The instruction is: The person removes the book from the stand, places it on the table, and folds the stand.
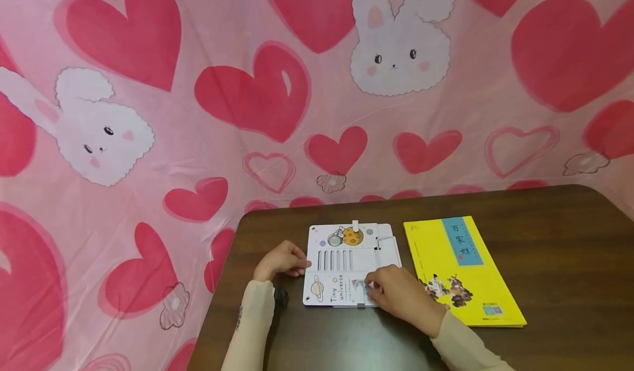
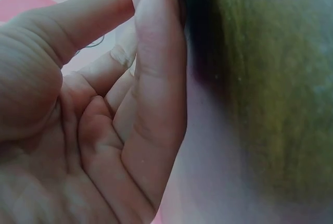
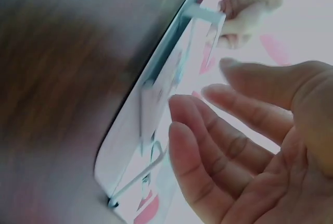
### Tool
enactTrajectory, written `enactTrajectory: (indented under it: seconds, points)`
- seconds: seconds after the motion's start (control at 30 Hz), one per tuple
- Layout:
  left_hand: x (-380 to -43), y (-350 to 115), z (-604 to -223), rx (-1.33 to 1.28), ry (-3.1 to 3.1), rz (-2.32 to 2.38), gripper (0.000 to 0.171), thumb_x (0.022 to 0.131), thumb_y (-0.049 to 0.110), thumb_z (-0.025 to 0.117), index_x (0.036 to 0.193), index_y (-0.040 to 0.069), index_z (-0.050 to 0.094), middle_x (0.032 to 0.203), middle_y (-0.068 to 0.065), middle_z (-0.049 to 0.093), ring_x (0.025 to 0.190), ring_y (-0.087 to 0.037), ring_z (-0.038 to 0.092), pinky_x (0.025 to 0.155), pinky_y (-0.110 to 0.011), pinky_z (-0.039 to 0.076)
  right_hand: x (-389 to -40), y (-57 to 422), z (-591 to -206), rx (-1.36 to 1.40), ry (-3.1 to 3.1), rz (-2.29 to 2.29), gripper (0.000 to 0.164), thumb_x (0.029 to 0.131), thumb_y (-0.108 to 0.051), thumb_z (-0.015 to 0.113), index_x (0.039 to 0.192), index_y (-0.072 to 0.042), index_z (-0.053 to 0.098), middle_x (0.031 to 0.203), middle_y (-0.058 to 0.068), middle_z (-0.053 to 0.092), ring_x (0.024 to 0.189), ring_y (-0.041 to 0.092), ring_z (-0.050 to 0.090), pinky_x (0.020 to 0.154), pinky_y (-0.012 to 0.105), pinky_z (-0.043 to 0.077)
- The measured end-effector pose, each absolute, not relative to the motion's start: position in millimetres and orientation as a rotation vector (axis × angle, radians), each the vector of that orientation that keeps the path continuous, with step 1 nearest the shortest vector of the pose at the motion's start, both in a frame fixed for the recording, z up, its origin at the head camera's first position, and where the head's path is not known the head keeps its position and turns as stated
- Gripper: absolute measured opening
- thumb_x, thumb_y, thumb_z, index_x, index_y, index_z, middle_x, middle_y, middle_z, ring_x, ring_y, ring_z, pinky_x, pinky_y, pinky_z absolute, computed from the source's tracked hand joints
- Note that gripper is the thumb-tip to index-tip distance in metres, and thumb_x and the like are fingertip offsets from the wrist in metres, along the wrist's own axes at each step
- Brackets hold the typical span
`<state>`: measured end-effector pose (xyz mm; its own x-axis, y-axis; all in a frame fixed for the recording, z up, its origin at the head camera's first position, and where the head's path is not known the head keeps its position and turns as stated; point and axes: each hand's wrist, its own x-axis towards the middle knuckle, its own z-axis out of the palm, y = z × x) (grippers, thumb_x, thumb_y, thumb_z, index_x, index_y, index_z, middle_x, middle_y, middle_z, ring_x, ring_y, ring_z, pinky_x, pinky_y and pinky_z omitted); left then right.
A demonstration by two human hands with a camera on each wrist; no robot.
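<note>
A white book stand (image 1: 334,260) lies flat on the table, printed with planets, an astronaut and the words "Tiny universe". It has a row of slots in its middle and small clips at its top and bottom edges. My left hand (image 1: 283,258) pinches its left edge between thumb and fingers. Over the lower right part is my right hand (image 1: 400,294), fingers loosely bent. In the right wrist view the fingertips (image 3: 183,130) are apart from each other, beside the panel and a bent wire leg (image 3: 138,176), with nothing gripped between them.
A yellow book (image 1: 468,283) with a blue title panel lies right of the stand, partly behind my right hand. The dark wooden table (image 1: 332,341) reaches back to a pink cloth (image 1: 218,112) with hearts and rabbits.
</note>
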<state>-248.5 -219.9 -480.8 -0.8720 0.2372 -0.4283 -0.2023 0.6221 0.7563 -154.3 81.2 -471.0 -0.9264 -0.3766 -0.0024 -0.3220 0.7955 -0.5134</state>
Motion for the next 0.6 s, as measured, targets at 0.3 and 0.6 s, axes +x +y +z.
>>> enactTrajectory:
  seconds: [0.3, 0.6]
  points:
    - [-249.1, -219.1, -479.2, 0.007, 2.339, 1.182, 0.014, 0.091, 0.011, 0.079, 0.091, -0.002, 0.076, 0.068, -0.001, 0.068, 0.058, -0.007, 0.062, 0.060, -0.022, 0.059, -143.6, 66.4, -474.5, -0.731, 2.877, -0.679, 0.040, 0.078, -0.031, 0.091, 0.111, -0.011, 0.080, 0.092, 0.000, 0.076, 0.072, 0.010, 0.052, 0.068, 0.032, 0.046]
    - [-250.5, -219.9, -478.3, 0.006, 2.340, 1.173, 0.014, 0.092, 0.012, 0.079, 0.091, -0.001, 0.076, 0.069, -0.002, 0.068, 0.059, -0.008, 0.062, 0.062, -0.023, 0.060, -147.7, 59.3, -474.4, -0.714, 2.927, -0.613, 0.035, 0.078, -0.022, 0.091, 0.109, -0.011, 0.080, 0.091, 0.003, 0.077, 0.072, 0.014, 0.056, 0.067, 0.034, 0.047]
